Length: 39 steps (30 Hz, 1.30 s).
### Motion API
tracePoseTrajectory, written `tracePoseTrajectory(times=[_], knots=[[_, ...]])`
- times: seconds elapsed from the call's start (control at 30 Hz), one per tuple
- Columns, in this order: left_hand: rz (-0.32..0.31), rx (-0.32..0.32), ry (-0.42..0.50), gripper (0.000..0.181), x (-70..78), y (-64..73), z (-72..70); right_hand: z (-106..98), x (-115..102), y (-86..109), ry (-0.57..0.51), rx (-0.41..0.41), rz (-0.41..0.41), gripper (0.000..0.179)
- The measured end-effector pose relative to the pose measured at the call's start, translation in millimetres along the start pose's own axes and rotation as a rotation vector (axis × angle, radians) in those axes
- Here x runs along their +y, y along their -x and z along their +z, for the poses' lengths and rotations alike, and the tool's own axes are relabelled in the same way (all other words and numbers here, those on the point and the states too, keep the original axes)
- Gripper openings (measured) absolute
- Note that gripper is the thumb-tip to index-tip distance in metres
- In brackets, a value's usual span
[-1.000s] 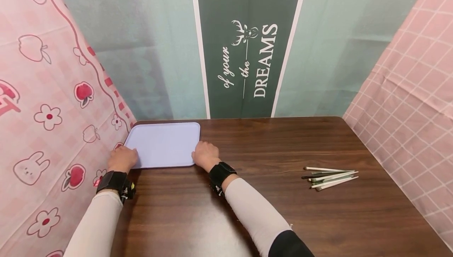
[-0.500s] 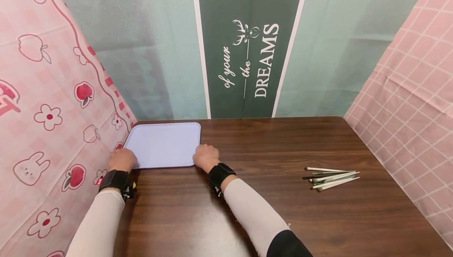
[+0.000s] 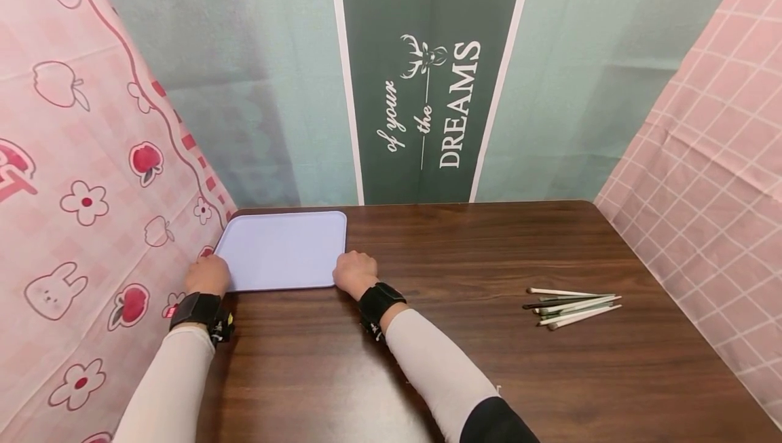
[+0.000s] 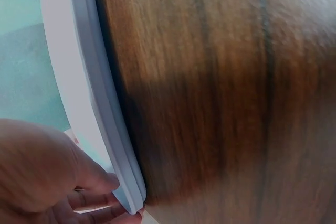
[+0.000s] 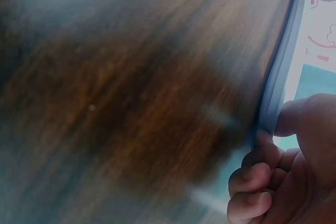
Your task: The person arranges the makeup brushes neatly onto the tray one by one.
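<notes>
A pale lavender rectangular tray (image 3: 281,249) lies flat at the far left of the table. My left hand (image 3: 208,275) holds its near left corner. In the left wrist view the thumb lies on the inner side of the rim (image 4: 107,114) and the fingers reach round the corner. At the near right corner, my right hand (image 3: 356,273) grips the tray's edge. The right wrist view shows that thumb over the rim (image 5: 277,87) and the other fingers curled below it. Nothing lies on the tray.
Several slender sticks (image 3: 574,307), which look like thin brushes in white, green and black, lie in a loose bundle on the right of the brown wooden table (image 3: 464,253). Patterned pink cloth (image 3: 85,158) borders the left, pink checked cloth (image 3: 702,158) the right, green cloth (image 3: 275,90) the back.
The tray stays almost in place. My left hand has drawn slightly left, its thumb now less visible over the tray. My right hand has shifted slightly toward me.
</notes>
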<state>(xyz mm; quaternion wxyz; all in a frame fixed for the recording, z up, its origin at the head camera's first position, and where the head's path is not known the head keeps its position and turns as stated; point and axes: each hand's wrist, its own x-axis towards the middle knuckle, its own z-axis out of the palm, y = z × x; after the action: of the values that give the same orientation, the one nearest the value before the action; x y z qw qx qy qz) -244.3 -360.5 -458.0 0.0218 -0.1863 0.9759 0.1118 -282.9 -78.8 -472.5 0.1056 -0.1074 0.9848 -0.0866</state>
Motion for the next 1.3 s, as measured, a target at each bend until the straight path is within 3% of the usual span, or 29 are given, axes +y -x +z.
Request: tracePoseTrajectory(times=[0.7,0.9,1.3], knots=[[0.047,-0.012,0.006,0.037,-9.0,0.3,8.0,1.5,8.9,7.2,0.011,-0.012,0.028,0.031],[0.063,-0.042,0.009,0.037,-8.5,2.7,5.8,0.4,16.9,13.4,0.010,-0.017,0.035,0.029],[0.169,-0.115,-0.030,0.032,-3.3,15.9,1.5,-3.8,37.6,29.6,0.011,-0.033,0.035,0.029]])
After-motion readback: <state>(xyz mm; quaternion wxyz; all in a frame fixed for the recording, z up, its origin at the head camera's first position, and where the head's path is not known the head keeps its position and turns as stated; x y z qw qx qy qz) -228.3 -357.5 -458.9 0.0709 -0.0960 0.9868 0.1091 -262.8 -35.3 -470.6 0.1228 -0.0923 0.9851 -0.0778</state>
